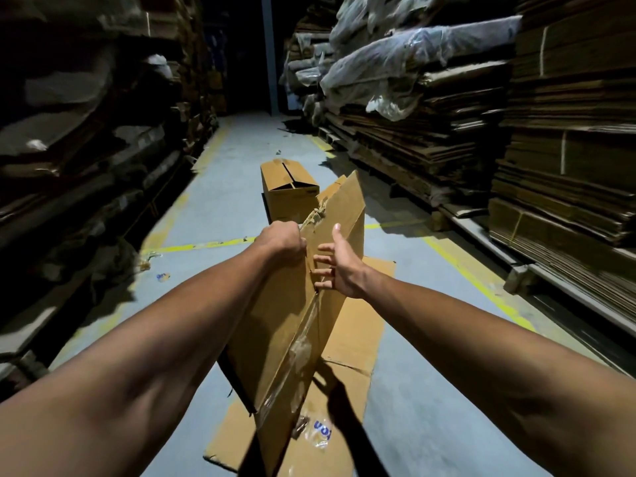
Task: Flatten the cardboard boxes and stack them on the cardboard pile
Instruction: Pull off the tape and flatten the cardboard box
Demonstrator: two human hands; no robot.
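Head view: a brown cardboard box [292,304], partly collapsed, with torn edges and clear tape along its seam, is held up over flattened cardboard [358,339] on the floor [241,139]. Left hand [284,241] grips its torn edge; right hand [339,266] rests spread-fingered against it. Blue lettering is unreadable.

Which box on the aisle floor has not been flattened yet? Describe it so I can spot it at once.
Look down the grey aisle floor between the tall cardboard stacks, just past the held box gripped by the left hand. There stands the upright box, top flaps partly open. It alone keeps its full shape; the cardboard pile below lies flat.
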